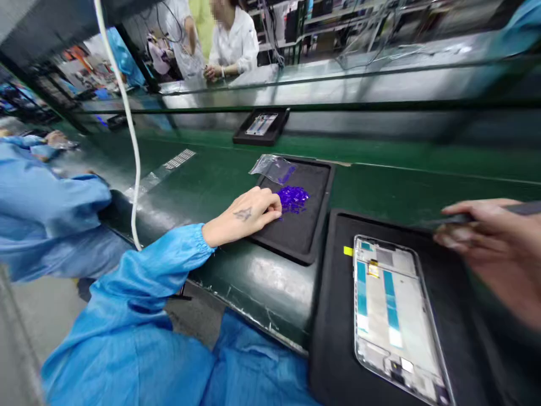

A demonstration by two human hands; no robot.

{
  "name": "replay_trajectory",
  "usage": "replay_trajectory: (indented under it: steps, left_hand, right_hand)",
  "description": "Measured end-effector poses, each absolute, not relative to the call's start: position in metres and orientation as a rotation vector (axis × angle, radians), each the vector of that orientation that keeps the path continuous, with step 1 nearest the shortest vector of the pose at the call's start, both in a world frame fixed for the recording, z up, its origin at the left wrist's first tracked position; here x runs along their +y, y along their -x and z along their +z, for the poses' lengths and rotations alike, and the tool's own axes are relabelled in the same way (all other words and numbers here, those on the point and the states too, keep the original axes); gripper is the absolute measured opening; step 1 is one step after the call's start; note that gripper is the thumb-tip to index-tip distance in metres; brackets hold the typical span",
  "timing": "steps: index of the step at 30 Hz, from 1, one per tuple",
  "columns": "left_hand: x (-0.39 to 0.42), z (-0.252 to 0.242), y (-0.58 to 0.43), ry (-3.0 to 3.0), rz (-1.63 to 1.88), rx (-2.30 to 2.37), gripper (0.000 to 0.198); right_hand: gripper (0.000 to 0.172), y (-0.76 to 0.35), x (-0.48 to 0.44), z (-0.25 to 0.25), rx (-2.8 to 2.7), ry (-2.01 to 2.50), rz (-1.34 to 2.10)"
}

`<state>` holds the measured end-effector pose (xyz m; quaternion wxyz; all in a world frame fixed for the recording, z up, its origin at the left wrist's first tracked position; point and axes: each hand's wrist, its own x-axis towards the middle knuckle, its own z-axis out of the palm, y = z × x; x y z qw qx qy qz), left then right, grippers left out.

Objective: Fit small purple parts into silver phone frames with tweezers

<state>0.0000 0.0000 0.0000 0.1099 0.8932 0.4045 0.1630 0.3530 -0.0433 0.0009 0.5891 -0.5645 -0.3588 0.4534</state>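
Note:
My left hand (251, 211) reaches over a black tray (291, 239), its fingers curled together at the left edge of a pile of small purple pieces (293, 198). Whatever is between those fingertips is hidden. A clear plastic bag (273, 168) with more purple bits lies at the tray's far end. My right hand (501, 242), smeared by motion, is closed around a dark slim tool (459, 220) at the right. It hovers beside a phone frame (408, 304) with blue strips and a yellow tab, which lies in a nearer black tray (338, 338).
Farther back, another black tray (240, 137) holds a similar phone part (262, 124). A white cable (129, 113) hangs at left. Strips of small labels (180, 159) lie on the green bench (203, 180). A co-worker's blue sleeve (51, 197) is at left; people in white stand beyond.

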Motion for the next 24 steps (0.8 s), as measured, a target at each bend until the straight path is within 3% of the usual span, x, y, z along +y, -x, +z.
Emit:
replay_trajectory:
  steps: [9,13,18,24]
  left_hand:
    - [0.001,0.001,-0.005,-2.717,0.392,1.089,0.008]
    - [-0.002,0.007,-0.006,-2.708,0.467,1.116,0.012]
    - [-0.008,0.020,-0.042,-2.144,0.679,0.906,0.005]
    - [-0.014,0.013,-0.096,-1.549,0.568,0.677,0.018]
  right_hand:
    - [0.034,-0.344,-0.045,0.011,-0.855,1.382,1.081]
    - [0.022,-0.337,-0.053,0.022,-0.924,1.316,1.095]
    - [0.014,-0.336,-0.059,0.024,-0.994,1.221,1.135]
    - [0.019,-0.332,-0.066,0.024,-1.023,1.202,1.147]
